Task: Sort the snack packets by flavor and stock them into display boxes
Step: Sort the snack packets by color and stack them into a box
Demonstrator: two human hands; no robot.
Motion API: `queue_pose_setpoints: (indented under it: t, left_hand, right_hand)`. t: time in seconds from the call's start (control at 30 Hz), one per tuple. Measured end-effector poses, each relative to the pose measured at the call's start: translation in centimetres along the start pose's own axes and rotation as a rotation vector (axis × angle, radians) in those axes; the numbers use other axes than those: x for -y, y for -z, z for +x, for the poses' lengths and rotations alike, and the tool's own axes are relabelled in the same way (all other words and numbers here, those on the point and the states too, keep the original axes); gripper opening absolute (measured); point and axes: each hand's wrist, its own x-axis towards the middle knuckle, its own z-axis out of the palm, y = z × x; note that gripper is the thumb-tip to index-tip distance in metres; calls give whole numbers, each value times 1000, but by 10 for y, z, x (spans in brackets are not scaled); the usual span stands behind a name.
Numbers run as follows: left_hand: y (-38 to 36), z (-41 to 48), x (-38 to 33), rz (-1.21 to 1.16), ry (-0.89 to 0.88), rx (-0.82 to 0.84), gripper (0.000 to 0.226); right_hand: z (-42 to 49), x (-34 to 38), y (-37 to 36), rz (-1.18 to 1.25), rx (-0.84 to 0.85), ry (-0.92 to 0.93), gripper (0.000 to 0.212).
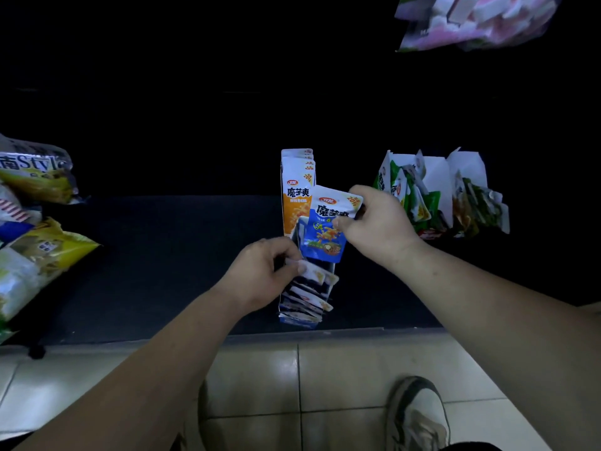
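Right hand (377, 222) pinches blue packet (325, 237) by its top corner, upright, just over far end of display box (297, 320), long axis running toward the person; left hand (260, 271), nearer, grips filed packets (310, 286) below.

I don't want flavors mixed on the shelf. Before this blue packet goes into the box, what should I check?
1. Grip: the right hand pinches the blue packet near its top edge: ok.
2. Flavor match: the blue display box below it looks the same blue: ok.
3. Slot: the left hand grips the row of packets at its far end; whether there is room behind them: cannot tell.
4. The orange packets stand upright beyond the row, not mixed into it: ok.
5. The green box sits off to the right, out of the path: ok.
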Motion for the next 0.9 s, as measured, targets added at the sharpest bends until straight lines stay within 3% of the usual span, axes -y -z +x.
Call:
queue_pose_setpoints:
  t: [0.1,0.33,0.47,0.67,0.77,0.9]
  left_hand:
    - [0,-1,-7,-164,118,-42,10]
    - [1,-3,-17,-353,200,-139,8]
    - [6,-8,-10,-350,245,-132,16]
    - [9,-18,-4,-367,294,-40,24]
    - [9,-15,-6,-469,363,-81,18]
    - [6,-10,-6,-524,399,-91,14]
  right_hand:
    - [5,-3,6,75,37,-45,19]
    - [-1,7,0,139,251,-70,22]
    - [-4,7,-17,110,360,-128,17]
    - [-9,-10,-22,-331,516,-78,20]
    - [-9,-13,-22,-232,596,-218,22]
    - [-4,-11,-22,-114,569,-285,14]
